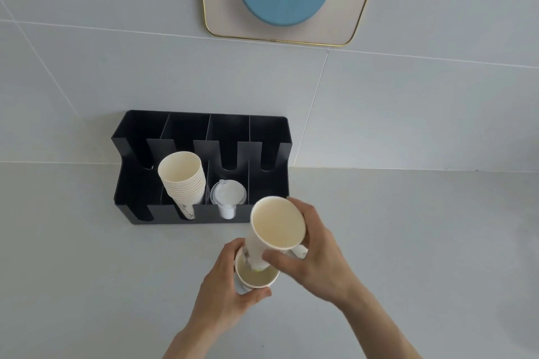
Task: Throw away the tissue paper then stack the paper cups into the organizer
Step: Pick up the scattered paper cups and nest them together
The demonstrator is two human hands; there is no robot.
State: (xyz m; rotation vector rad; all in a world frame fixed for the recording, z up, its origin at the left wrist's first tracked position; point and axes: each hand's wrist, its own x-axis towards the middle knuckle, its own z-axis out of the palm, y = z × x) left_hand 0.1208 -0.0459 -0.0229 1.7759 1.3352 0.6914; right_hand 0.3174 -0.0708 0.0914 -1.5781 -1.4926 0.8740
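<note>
Fingers of the right hand (318, 251) are wrapped around the top cup (275, 224), thumb on its near side below the rim and the other fingers curled behind it. That cup is tilted, mouth toward the camera, with its base dipping into the mouth of the lower cup (256, 275). Fingers of the left hand (230, 285) are clamped on the lower cup, thumb under its near rim and the rest along its left side. Between the right palm and the top cup a bit of a third cup (300, 251) shows; whether it is held or just lying there I cannot tell.

Beyond the fingertips, just past the top cup's rim, sits the black organizer (201, 166) on the grey counter (408, 242), against the wall (87, 67). To the far left of the left fingers, in its second slot from the left, lies a nested cup stack (183, 181), mouths toward the camera. Right of that stack, in the next slot and straight out from the left fingers, are clear lids (229, 192). The outer two slots hold nothing visible. No tissue is in view. High above both hands, on the wall, hangs a gold-edged panel (291, 9) with a blue disc.
</note>
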